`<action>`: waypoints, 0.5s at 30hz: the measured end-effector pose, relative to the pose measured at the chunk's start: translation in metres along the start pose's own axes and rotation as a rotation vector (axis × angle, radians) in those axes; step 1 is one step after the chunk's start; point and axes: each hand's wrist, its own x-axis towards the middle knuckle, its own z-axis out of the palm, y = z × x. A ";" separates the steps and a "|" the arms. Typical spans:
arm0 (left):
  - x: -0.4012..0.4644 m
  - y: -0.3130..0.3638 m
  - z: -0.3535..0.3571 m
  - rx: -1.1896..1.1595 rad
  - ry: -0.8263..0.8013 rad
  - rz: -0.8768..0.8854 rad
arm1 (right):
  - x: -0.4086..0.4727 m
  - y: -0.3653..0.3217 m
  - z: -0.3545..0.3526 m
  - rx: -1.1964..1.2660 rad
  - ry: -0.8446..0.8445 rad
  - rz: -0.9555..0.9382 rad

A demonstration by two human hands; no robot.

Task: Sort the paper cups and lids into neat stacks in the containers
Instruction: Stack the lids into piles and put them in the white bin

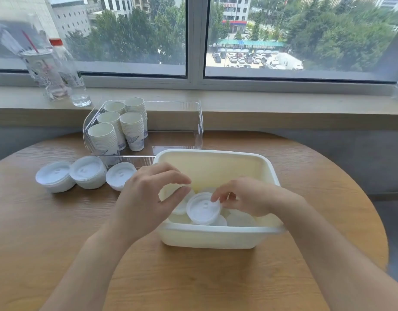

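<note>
- Head view looks down on a round wooden table [58, 232] by a window.
- Both hands reach into a white tub [216, 240] of loose lids.
- Right hand [249, 196] pinches a small stack of lids [203, 208] at its right rim, fingers curled.
- Left hand [146, 196] hovers just left of that stack, fingers bent and narrowly spread, gripping nothing visible.
- Three lid stacks [86, 172] sit on the table to the left.
- Paper cups [121, 129] stand stacked in a clear bin [199, 122] behind.
</note>
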 end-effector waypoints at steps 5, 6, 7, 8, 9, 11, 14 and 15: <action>0.023 -0.005 0.010 -0.016 -0.074 -0.064 | 0.002 0.006 0.001 0.005 0.015 -0.003; 0.025 -0.006 0.012 -0.011 -0.087 -0.078 | 0.002 0.005 0.000 -0.001 0.042 -0.006; 0.025 -0.007 0.014 -0.006 -0.101 -0.092 | 0.002 0.005 -0.001 -0.004 0.073 -0.006; 0.025 -0.009 0.016 -0.004 -0.111 -0.107 | 0.001 0.004 -0.002 0.002 0.110 -0.003; 0.025 -0.010 0.017 -0.008 -0.118 -0.122 | 0.001 0.004 -0.004 0.023 0.152 0.002; 0.024 -0.011 0.016 -0.025 -0.143 -0.159 | -0.001 0.003 -0.006 0.113 0.245 0.005; 0.024 -0.011 0.015 -0.033 -0.194 -0.198 | -0.004 0.001 -0.011 0.333 0.347 -0.029; 0.024 -0.011 0.015 -0.032 -0.199 -0.212 | -0.005 0.000 -0.012 0.417 0.359 -0.045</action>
